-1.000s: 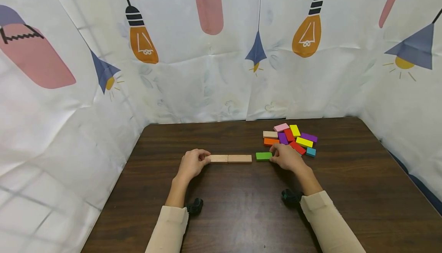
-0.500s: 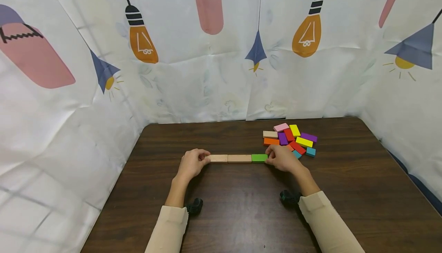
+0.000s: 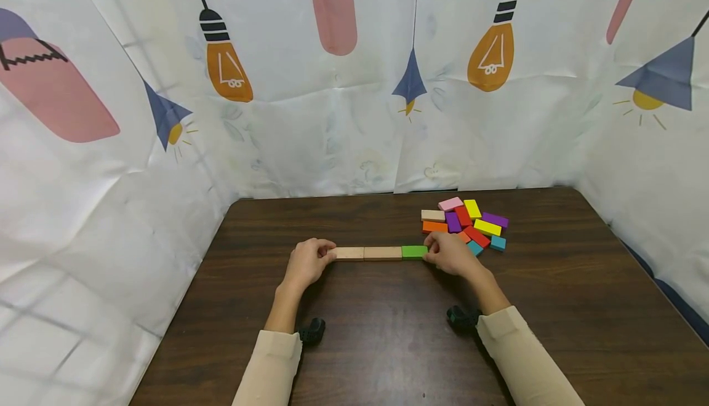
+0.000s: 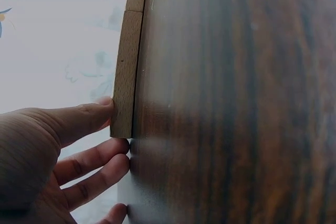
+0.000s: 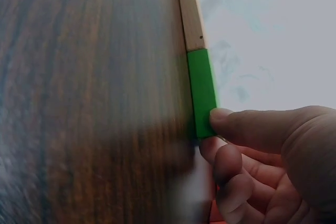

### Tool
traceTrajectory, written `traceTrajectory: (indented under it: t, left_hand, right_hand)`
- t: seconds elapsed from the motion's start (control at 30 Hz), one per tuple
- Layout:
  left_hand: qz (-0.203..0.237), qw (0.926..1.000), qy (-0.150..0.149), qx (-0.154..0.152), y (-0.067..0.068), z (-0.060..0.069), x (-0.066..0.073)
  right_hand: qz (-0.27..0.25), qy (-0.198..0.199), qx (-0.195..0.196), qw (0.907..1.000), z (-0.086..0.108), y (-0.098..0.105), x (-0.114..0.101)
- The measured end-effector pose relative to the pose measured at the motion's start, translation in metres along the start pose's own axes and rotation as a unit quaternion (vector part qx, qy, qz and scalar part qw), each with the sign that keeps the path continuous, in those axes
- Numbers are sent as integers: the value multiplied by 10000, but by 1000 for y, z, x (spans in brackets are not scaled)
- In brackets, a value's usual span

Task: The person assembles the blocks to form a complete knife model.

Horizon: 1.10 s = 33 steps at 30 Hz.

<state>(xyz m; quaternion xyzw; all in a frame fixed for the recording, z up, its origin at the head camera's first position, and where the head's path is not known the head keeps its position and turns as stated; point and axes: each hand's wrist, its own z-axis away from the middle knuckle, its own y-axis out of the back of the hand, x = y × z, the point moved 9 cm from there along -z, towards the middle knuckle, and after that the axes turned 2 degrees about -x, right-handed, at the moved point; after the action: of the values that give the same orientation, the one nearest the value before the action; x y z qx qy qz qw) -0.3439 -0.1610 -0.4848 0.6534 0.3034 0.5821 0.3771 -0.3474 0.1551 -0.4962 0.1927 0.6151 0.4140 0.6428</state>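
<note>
Two plain wooden blocks (image 3: pixel 382 253) and a green block (image 3: pixel 414 252) lie end to end in a straight row on the table. At the row's left end my left hand (image 3: pixel 307 262) holds the outer wooden block (image 4: pixel 125 77), thumb on its side and a fingertip against its end. At the other end my right hand (image 3: pixel 451 253) pinches the green block (image 5: pixel 202 93) between thumb and index finger. The green block touches the wooden block (image 5: pixel 192 14) beside it. Its outer end is partly hidden by my right fingers.
Behind my right hand lies a loose cluster of coloured blocks, among them an orange block (image 3: pixel 434 227), a pink block (image 3: pixel 450 204) and a blue block (image 3: pixel 498 243). The dark table (image 3: pixel 382 344) ends at a printed curtain (image 3: pixel 354 141).
My right hand has slid the green block left until it met the wooden blocks. Then the whole row shifted very slightly left. My left hand stays at its end.
</note>
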Motion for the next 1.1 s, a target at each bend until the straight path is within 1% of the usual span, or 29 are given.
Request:
traceTrajectory:
  t: [0.23,0.4,0.63,0.77,0.97,1.1]
  left_hand:
    - [-14,10000,53,39,0,0,-1]
    - [-14,10000,82,28,0,-1,-2]
    - [-17,10000,45,88,0,-1,-2]
    - [-5,10000,31,74,0,-1,-1]
    - [16,10000,24,61,-1,-1,-2]
    - [-5,10000,47,45,-1,-1,-2]
  right_hand:
    - [-3,30,72,10000,0,0,-1]
    - [-35,60,35,10000,0,0,-1]
    - [-178,76,-65,9998,-1,2,2]
    - [-309,42,44,9995,1,16,8]
    - [-352,-14,610,9975,7,47,26]
    - [-318,-62,882,9956,13,64,39]
